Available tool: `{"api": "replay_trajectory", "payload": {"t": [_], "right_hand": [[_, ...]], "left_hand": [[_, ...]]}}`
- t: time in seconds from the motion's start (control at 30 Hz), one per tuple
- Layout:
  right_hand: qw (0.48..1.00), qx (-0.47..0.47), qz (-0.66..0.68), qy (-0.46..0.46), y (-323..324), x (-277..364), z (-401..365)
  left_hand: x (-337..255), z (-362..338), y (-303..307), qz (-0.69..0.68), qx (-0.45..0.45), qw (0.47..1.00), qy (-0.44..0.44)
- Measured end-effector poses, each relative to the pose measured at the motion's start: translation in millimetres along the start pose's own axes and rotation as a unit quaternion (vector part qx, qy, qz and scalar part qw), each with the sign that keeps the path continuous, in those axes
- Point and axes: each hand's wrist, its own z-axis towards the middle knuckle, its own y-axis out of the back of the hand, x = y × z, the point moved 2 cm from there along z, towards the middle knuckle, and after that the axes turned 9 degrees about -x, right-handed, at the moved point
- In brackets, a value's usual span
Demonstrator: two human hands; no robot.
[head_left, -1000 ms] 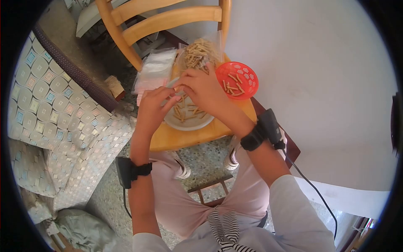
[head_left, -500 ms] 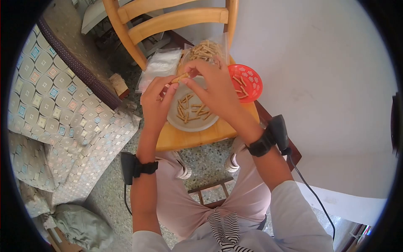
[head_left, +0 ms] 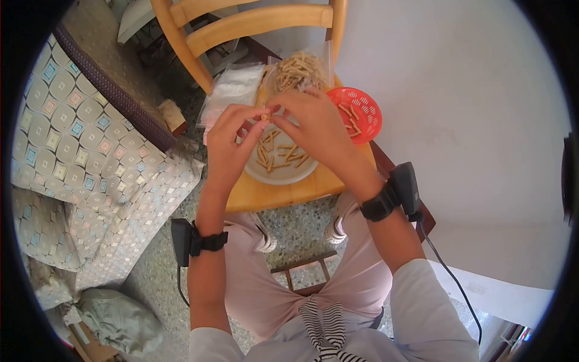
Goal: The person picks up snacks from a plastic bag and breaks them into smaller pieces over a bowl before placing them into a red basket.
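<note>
My left hand (head_left: 231, 142) and my right hand (head_left: 313, 123) meet above a white bowl (head_left: 282, 180) on the chair seat. Between their fingertips is a small tan stick (head_left: 265, 117), mostly hidden by the fingers. Several similar stick pieces (head_left: 268, 158) lie in the bowl. Behind my right hand stands a clear bag (head_left: 300, 71) full of such pieces. To the right, a red basket (head_left: 373, 120) holds several more. Flat clear plastic bags (head_left: 232, 90) lie left of the full bag.
The wooden chair (head_left: 259, 30) has its backrest at the far side. A patterned cloth (head_left: 90, 157) covers furniture on the left. A pale wall (head_left: 452, 120) rises at the right. A dark low frame (head_left: 304, 263) lies between my legs.
The stick between my fingers, seen lengthwise before, is now mostly covered by them. My fingertips have drawn closer together. The chair and bowls sit slightly higher and further right in view.
</note>
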Motion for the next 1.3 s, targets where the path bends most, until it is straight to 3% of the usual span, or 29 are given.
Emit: {"api": "replay_trajectory", "payload": {"t": [0.1,0.3,0.5,0.63,0.8,0.87,0.93,1.03,1.1,1.17,1.3], "right_hand": [[0.999,-0.029,-0.004,0.018,6,-1,4],[0.999,-0.006,0.007,-0.036,11,2,8],[0.996,-0.008,0.092,-0.003,4,15,8],[0.998,-0.011,0.049,0.026,3,11,8],[0.999,-0.027,-0.012,-0.021,19,6,10],[0.995,0.048,-0.089,0.008,17,-4,5],[0.995,0.082,-0.057,-0.026,4,-16,-5],[0.988,0.129,0.012,-0.087,-11,-19,-13],[0.982,0.140,0.049,-0.112,-18,-21,-14],[0.982,0.172,-0.053,-0.063,-30,-27,-20],[0.966,0.207,-0.138,-0.062,-48,-44,-56]], "left_hand": [[1,1,3,0.020,-0.005,1.000,0.009],[17,-2,0,0.054,0.004,0.998,0.029],[19,-8,-9,0.042,0.039,0.996,0.067],[18,-8,-7,0.047,0.047,0.997,0.045],[8,-1,8,-0.012,-0.081,0.996,0.019],[17,2,15,-0.021,-0.101,0.994,0.028],[28,6,29,-0.030,-0.119,0.992,0.040],[40,7,51,0.074,-0.072,0.992,0.071],[42,5,58,0.228,-0.020,0.972,0.049],[44,2,55,0.271,-0.010,0.961,0.050],[53,-2,55,0.321,0.008,0.945,0.057]]}}
